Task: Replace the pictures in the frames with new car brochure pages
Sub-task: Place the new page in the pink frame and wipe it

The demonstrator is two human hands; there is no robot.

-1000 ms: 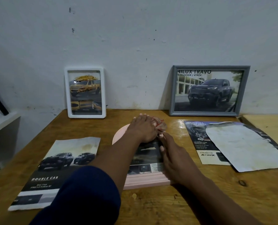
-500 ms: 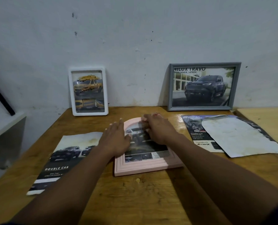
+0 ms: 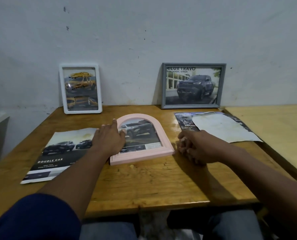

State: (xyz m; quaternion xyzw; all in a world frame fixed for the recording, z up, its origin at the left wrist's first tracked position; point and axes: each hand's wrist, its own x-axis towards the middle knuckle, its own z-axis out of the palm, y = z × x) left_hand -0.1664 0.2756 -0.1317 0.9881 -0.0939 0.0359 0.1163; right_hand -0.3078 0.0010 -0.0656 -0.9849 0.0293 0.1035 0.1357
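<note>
Pink frame [image 3: 140, 155]: arched, lying flat and face up near the middle of the table [image 3: 153, 179], arch end toward the far edge. A page with a grey SUV shows in its window.
Left hand [image 3: 108, 141]: flat, fingers straight, laid across the frame's left rim with the thumb on the picture. It grips nothing.
Right hand [image 3: 194, 148]: resting on the table just beside the frame's near right corner, fingers curled into a loose fist, nothing in it that I can see. I cannot tell whether it touches the frame.
Double Cab page [image 3: 57, 153]: flat by the left edge, two dark pickups printed on it, top part stained. My left wrist covers its right edge.
White frame [image 3: 82, 111]: upright against the wall at the far edge, left side, holding a yellow pickup picture.
Grey frame [image 3: 190, 106]: leaning on the wall at the far edge, right side. Landscape format, dark pickup, heading "HILUX TRAVO".
Brochure [image 3: 184, 123]: flat near the far right corner, in front of the grey frame.
Sheet [image 3: 225, 130]: stained white side up, lying over most of the brochure.
Sleeve [image 3: 31, 220]: dark blue, on my left arm.
</note>
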